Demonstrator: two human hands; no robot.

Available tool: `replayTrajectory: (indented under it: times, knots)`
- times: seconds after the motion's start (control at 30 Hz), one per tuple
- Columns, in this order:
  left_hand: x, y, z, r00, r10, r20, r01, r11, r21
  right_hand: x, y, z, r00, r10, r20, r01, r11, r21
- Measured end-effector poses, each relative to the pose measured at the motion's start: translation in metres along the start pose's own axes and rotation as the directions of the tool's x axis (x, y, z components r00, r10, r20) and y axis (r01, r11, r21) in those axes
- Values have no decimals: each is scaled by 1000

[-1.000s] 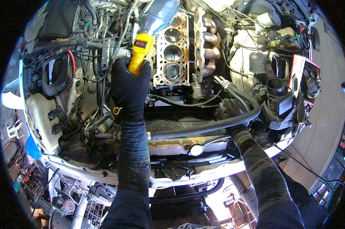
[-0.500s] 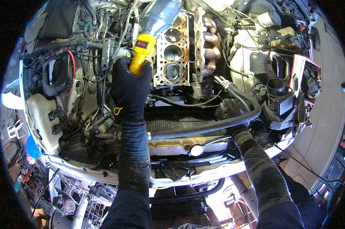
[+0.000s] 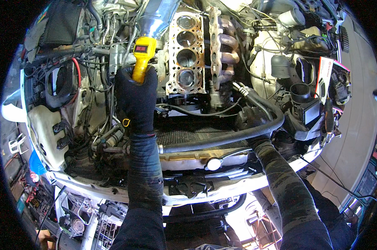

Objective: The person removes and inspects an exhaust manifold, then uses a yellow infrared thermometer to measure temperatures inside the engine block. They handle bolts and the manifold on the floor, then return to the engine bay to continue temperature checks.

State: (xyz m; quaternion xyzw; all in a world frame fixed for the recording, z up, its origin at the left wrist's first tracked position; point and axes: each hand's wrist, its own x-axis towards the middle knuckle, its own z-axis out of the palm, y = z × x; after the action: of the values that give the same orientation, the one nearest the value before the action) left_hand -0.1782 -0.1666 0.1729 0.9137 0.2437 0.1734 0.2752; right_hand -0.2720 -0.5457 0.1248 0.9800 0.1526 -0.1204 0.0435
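My gloved left hand [image 3: 136, 93] is closed round the yellow handle of a work light [image 3: 144, 49], whose clear, bluish lamp head points away from me. Just right of the lamp lies the bare engine block [image 3: 186, 58], its cylinders open on top and rust-brown marks on its deck. Lower right, my gloved right hand [image 3: 254, 117] reaches beneath a thick black hose [image 3: 221, 139]. Its fingers look curled, and whatever they grip is hidden in shadow. A metal exhaust manifold [image 3: 226, 48] stands along the block's right side.
A radiator [image 3: 188, 135] spans the front of the engine bay, below a thin cable [image 3: 205, 113]. Right of my right hand sits a black intake box [image 3: 307, 110], with a red-and-white carton [image 3: 324, 79] behind it. A yellow dipstick loop [image 3: 126, 122] lies beside my left wrist.
My left hand has moved the work light left and slightly nearer, uncovering more of the block's far end. My right hand stays in about the same place under the hose.
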Motion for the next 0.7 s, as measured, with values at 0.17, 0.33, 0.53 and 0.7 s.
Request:
replayTrajectory:
  times: [0.17,0.33,0.53,0.7]
  knots:
    - [1,1,0,999,30,-14,-30,1000,-7,-1,3,6,1000,-8,10,8,1000,-15]
    - [-1,5,-3,999,-36,35,36,999,-1,-5,9,16,999,-30,28,31,999,-44]
    - [-1,9,-6,1000,-8,12,9,999,-33,-4,12,27,987,-83,137,99,988,-115]
    - [1,4,-2,1000,11,15,-10,1000,-18,-12,13,27,990,-30,137,38,998,-54]
